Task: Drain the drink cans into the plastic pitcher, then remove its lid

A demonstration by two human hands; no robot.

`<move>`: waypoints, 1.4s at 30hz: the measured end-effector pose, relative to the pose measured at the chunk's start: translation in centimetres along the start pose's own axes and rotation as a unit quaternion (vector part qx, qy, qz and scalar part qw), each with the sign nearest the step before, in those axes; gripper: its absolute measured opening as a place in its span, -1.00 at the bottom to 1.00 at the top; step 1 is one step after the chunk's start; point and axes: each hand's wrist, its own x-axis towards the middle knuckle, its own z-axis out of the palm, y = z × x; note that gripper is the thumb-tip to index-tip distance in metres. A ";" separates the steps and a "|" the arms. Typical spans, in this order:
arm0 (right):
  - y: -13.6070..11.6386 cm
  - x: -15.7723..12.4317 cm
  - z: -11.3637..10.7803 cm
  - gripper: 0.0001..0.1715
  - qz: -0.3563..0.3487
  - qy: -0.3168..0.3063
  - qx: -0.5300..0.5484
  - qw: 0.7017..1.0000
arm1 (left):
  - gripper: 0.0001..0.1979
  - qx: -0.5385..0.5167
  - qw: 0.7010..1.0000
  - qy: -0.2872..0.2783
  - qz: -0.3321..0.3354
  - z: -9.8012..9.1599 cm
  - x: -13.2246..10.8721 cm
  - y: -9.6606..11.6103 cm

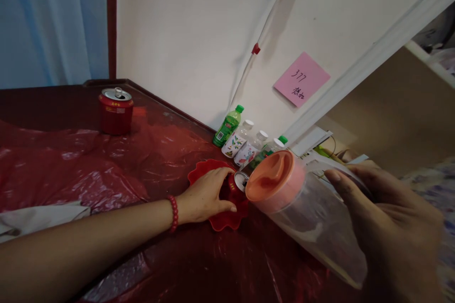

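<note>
My left hand [206, 196] wraps around a small red can [237, 184] that stands on a red scalloped plate [223, 220]. My right hand [387, 218] holds a clear plastic pitcher [313, 218] by its handle. The pitcher is tilted toward the can, and its salmon-pink lid [272, 176] and spout sit right beside the can's open top. A red bead bracelet [173, 213] circles my left wrist.
A second red can [115, 110] stands at the far left of the dark red table [199, 265], which is draped in red plastic film [71, 161]. Several small drink bottles [245, 144] line the white wall. A pink note [301, 79] and a white cable [265, 28] hang on the wall.
</note>
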 end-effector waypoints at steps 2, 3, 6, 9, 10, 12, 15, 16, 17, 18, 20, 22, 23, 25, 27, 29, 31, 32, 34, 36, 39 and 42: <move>-0.1 0.1 0.0 -0.58 0.007 -0.006 0.007 1.000 | -0.27 0.000 1.000 -0.001 0.001 0.0 0.0 -0.1; -0.2 0.2 0.0 -0.59 0.006 -0.006 0.004 1.000 | -0.27 -0.001 1.000 -0.001 0.001 0.1 0.0 -0.1; -0.4 0.3 0.0 -0.61 0.008 0.001 0.005 1.000 | -0.25 -0.005 1.000 0.000 -0.004 0.1 0.0 0.0; -0.3 0.5 0.1 -0.59 0.016 0.002 0.018 1.000 | -0.25 -0.006 1.000 0.000 -0.007 0.1 0.0 0.1; -0.2 0.5 0.1 -0.57 0.021 0.004 0.020 1.000 | -0.25 -0.004 1.000 -0.001 -0.008 0.0 0.0 0.2; 0.0 0.6 0.2 -0.53 0.017 0.010 0.018 1.000 | -0.26 -0.001 1.000 -0.001 -0.010 0.0 0.0 0.2; 0.7 0.4 0.4 -0.52 0.003 0.010 0.027 1.000 | -0.25 -0.001 1.000 0.000 -0.014 -0.1 0.0 0.2; 1.1 0.2 0.5 -0.51 0.005 0.009 0.032 0.999 | -0.25 -0.002 1.000 0.000 -0.013 0.0 0.0 0.2; 1.5 0.0 0.6 -0.49 0.015 0.013 0.042 0.999 | -0.26 -0.005 1.000 -0.001 -0.011 0.0 0.0 0.1; 1.9 -0.3 0.7 -0.46 0.030 0.024 0.058 0.998 | -0.27 -0.008 1.000 -0.002 -0.008 0.0 0.0 0.0; 2.8 -1.0 1.0 -0.43 0.065 0.047 0.094 0.992 | -0.28 -0.013 1.000 0.001 -0.005 0.1 0.1 -0.2; 3.5 -1.5 1.2 -0.43 0.091 0.065 0.136 0.984 | -0.29 -0.016 1.000 0.005 -0.003 0.2 0.1 -0.5; 3.7 -1.7 1.2 -0.44 0.102 0.073 0.156 0.980 | -0.29 -0.016 1.000 0.007 -0.001 0.2 0.1 -0.6; 4.0 -1.8 1.2 -0.44 0.122 0.091 0.193 0.969 | -0.30 -0.019 1.000 0.007 0.008 0.3 0.1 -0.8; 4.1 -1.6 0.9 -0.42 0.142 0.118 0.223 0.957 | -0.32 -0.021 1.000 0.009 0.016 0.2 0.2 -0.9; 4.1 -1.1 0.6 -0.42 0.155 0.144 0.259 0.942 | -0.32 -0.021 1.000 0.012 0.017 0.1 0.2 -0.8; 4.2 -0.6 0.3 -0.42 0.159 0.177 0.309 0.921 | -0.33 -0.023 1.000 0.010 0.010 0.0 0.4 -0.6; 4.2 -0.3 0.1 -0.41 0.157 0.195 0.335 0.909 | -0.33 -0.026 1.000 0.007 0.005 -0.1 0.4 -0.5; 4.2 0.3 -0.4 -0.43 0.151 0.227 0.382 0.883 | -0.34 -0.042 0.999 0.002 -0.001 -0.2 0.6 -0.2; 4.4 0.8 -1.0 -0.45 0.148 0.249 0.422 0.859 | -0.36 -0.059 0.998 -0.001 -0.008 -0.2 0.7 -0.2; 4.9 1.4 -2.3 -0.43 0.147 0.277 0.466 0.827 | -0.34 -0.072 0.997 -0.003 -0.019 -0.4 1.0 -0.5; 5.5 1.8 -3.8 -0.40 0.143 0.310 0.489 0.803 | -0.31 -0.071 0.997 -0.011 -0.031 -0.6 1.3 -0.9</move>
